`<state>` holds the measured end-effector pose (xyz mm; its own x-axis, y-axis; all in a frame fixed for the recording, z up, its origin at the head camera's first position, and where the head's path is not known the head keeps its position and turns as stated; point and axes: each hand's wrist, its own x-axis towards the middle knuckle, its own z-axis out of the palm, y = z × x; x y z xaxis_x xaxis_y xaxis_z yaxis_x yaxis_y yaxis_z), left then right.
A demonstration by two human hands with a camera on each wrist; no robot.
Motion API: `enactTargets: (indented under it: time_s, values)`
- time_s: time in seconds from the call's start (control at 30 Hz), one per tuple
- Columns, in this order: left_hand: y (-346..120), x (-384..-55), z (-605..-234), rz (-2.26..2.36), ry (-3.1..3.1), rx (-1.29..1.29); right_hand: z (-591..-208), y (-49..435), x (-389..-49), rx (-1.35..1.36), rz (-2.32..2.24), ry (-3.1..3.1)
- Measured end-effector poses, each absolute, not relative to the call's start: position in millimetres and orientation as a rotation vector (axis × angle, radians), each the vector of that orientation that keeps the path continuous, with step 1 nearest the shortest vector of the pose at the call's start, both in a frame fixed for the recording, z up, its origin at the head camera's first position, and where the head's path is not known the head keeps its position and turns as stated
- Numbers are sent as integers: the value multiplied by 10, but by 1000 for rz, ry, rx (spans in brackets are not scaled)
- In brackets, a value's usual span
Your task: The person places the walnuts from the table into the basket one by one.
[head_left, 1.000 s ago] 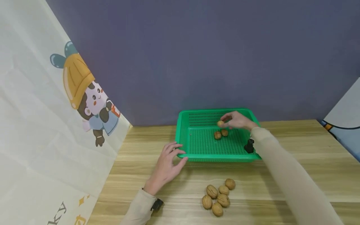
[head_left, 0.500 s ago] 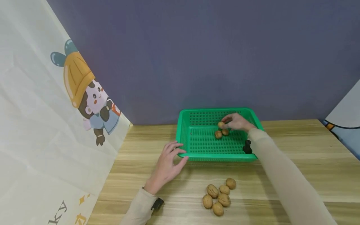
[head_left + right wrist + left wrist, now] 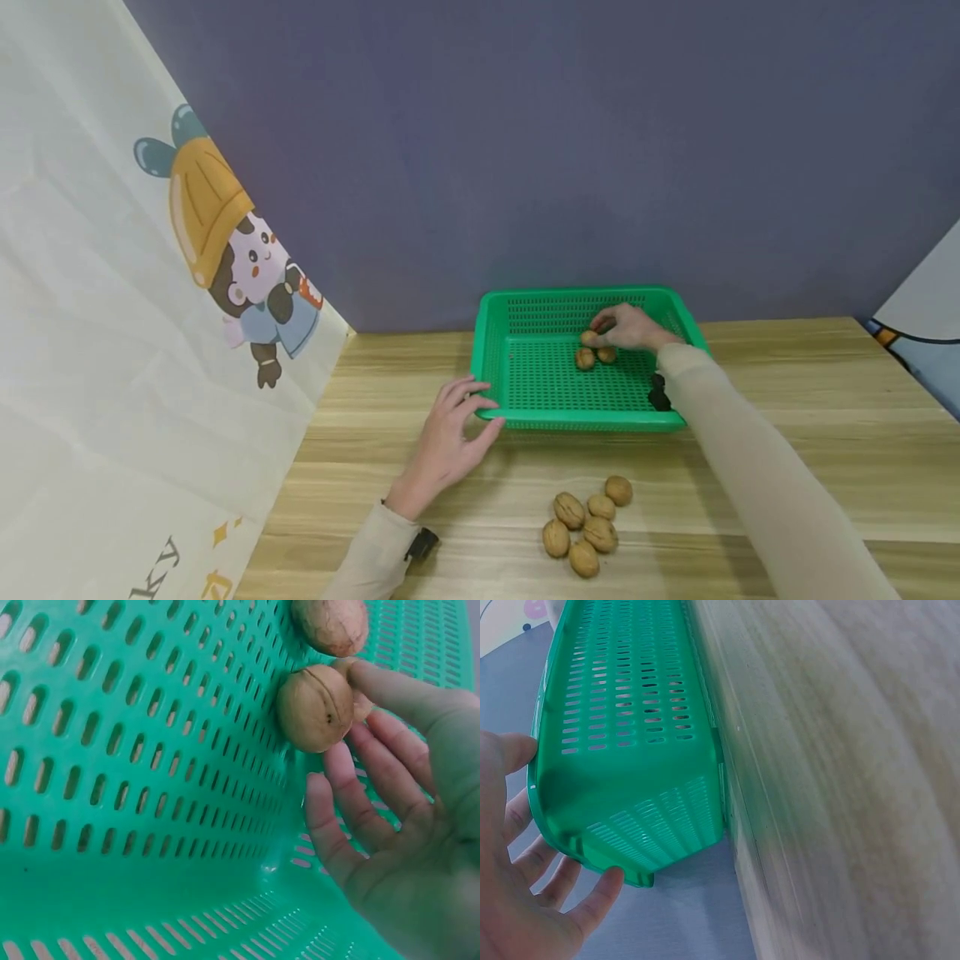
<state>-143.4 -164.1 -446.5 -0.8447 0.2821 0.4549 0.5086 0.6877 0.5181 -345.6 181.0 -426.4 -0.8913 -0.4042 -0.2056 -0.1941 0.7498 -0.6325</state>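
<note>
In the head view a green slotted plastic basket (image 3: 592,421) stands on the wooden table against the dark wall. My right hand (image 3: 628,327) reaches into it and pinches a walnut (image 3: 588,338) low inside, near the back. Two other walnuts, one on the left (image 3: 584,359) and one on the right (image 3: 606,354), lie close by. The right wrist view shows the thumb and fingers around the pinched walnut, mostly hidden behind another walnut (image 3: 315,709). My left hand (image 3: 447,437) touches the basket's near left corner, its fingers spread along the rim (image 3: 536,799).
Several walnuts (image 3: 599,533) lie in a cluster on the table (image 3: 697,517) in front of the basket. A white sheet with a cartoon figure (image 3: 243,258) rises along the left side. A dark cable (image 3: 918,336) shows at the right edge.
My right hand has lowered the pinched walnut toward the two in the basket, and the right one of these has shifted slightly right. The left hand stays at the corner.
</note>
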Motion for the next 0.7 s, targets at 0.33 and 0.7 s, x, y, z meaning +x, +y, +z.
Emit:
enactTargets:
  time_s: [0.33, 0.7]
  values:
    - [-1633, -1434, -4462, -933, -2564, -632, -4109, 1777, -3421, -485, -891, 2637]
    - [-1654, -1437, -4458, -950, -2559, -626, -3642, 1734, -3243, -662, -990, 2617]
